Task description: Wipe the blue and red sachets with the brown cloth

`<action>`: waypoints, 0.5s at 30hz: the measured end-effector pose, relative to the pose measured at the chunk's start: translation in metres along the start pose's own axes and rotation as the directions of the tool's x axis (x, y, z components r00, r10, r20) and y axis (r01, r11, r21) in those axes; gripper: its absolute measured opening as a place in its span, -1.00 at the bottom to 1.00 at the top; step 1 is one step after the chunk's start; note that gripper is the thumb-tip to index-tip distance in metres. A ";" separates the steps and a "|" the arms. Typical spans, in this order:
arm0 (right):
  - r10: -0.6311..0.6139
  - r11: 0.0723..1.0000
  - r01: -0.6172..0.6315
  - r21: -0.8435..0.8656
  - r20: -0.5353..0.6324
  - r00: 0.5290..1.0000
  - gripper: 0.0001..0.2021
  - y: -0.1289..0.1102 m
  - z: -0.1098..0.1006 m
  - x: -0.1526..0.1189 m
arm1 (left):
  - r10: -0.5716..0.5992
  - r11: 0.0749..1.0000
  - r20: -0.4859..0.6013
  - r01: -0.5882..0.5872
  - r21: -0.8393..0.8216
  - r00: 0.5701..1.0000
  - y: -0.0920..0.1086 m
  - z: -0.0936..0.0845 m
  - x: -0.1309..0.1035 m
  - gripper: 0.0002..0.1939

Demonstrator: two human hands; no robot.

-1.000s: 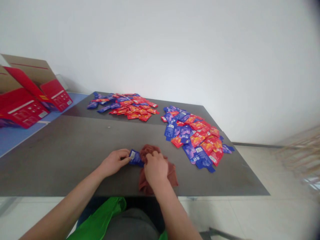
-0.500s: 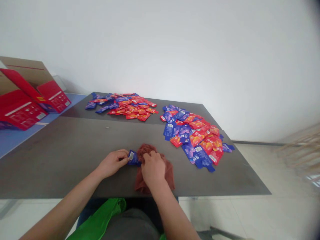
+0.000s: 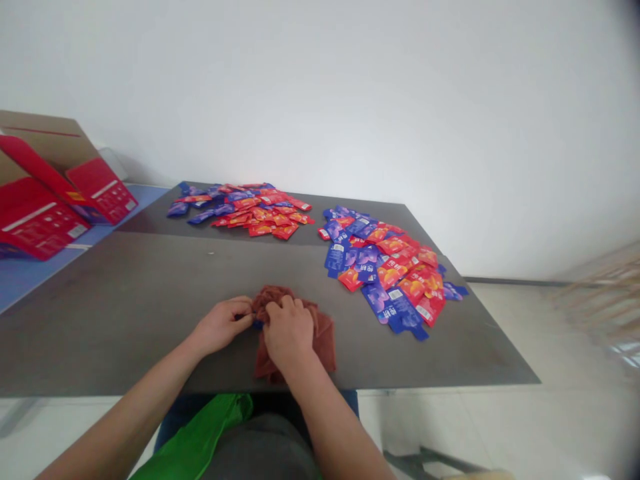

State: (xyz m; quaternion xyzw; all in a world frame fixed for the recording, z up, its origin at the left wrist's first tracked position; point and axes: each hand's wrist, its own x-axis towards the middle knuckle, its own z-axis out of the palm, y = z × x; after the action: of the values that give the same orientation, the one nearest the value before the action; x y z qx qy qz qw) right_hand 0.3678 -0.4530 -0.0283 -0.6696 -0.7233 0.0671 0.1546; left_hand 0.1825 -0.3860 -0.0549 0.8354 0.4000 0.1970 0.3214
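Note:
Near the table's front edge, my left hand (image 3: 226, 325) pinches the end of a small blue packet (image 3: 258, 324). Most of that packet is covered by a crumpled brown cloth (image 3: 324, 337). My right hand (image 3: 289, 333) grips the bunched cloth from above and presses it down over the packet, close beside my left fingertips. To the right lies a spread pile of flat blue and red packets (image 3: 395, 267). Farther back on the left is a heap of plumper red and blue packets (image 3: 260, 212).
Open red cardboard boxes (image 3: 50, 207) stand on a blue surface (image 3: 20, 283) at the left. The grey table (image 3: 150, 293) reaches back to a white wall (image 3: 350, 100). A wooden slatted object (image 3: 607, 293) is at the far right.
My right hand has slid the cloth leftward over the blue packet, up to my left fingers, so little blue shows now. My left hand stays at the packet's end.

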 end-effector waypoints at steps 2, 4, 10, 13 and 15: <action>0.091 0.995 -0.090 -0.039 0.013 0.996 -0.86 0.026 -0.003 -0.005 | 0.005 1.000 -0.010 -0.005 -0.009 1.000 -0.001 0.000 0.000 -0.66; 0.190 0.979 -0.189 -0.078 0.004 0.982 -0.86 0.053 -0.013 -0.009 | 0.010 1.000 -0.016 -0.010 -0.020 1.000 -0.001 0.000 0.001 -0.65; 0.097 0.995 -0.097 0.005 -0.089 0.991 -0.89 0.022 -0.019 -0.001 | 0.005 1.000 0.007 -0.005 -0.019 1.000 0.000 -0.002 0.001 -0.68; -0.013 0.999 0.014 0.045 -0.019 1.000 -0.88 -0.009 -0.003 -0.001 | -0.003 1.000 0.001 0.003 0.003 1.000 0.001 -0.001 0.000 -0.71; 0.028 0.999 -0.029 0.030 0.018 0.999 -0.89 -0.003 0.002 -0.007 | -0.002 1.000 -0.011 0.002 0.000 1.000 0.002 0.000 -0.001 -0.69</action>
State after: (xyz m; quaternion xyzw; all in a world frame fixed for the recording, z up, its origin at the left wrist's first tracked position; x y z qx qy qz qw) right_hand 0.3651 -0.4598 -0.0304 -0.6768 -0.7139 0.0863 0.1573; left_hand 0.1828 -0.3877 -0.0537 0.8339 0.4025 0.2015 0.3195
